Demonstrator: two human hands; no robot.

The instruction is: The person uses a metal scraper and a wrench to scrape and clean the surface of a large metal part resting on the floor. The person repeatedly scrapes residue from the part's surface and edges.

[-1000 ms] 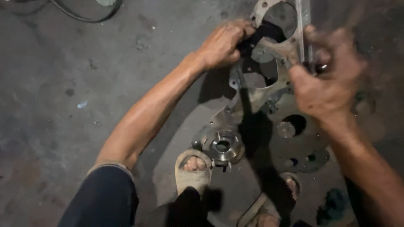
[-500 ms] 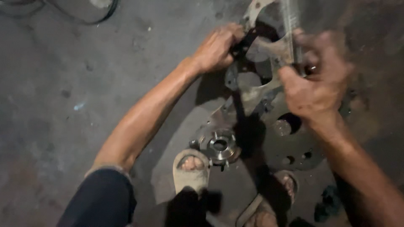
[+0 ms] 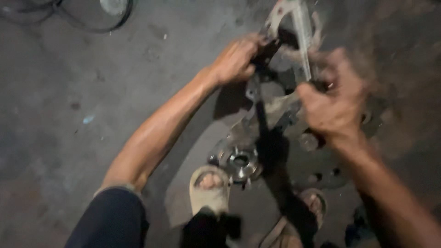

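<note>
Your left hand [image 3: 236, 59] stays clamped on the metal plate's [image 3: 275, 103] upper edge. Your right hand [image 3: 333, 108], fisted around the long metal tool [image 3: 303, 43], has slid leftward across the plate, so the stroke continues.

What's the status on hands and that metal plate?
Left hand grips the metal plate at its dark edge. Right hand shut on a thin metal tool, blurred. Round hub sits by the sandalled foot.

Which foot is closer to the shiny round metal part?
The left foot, in the pale sandal. Its toes sit right below the round hub, nearly touching it. The right foot lies farther off, partly in shadow.
</note>
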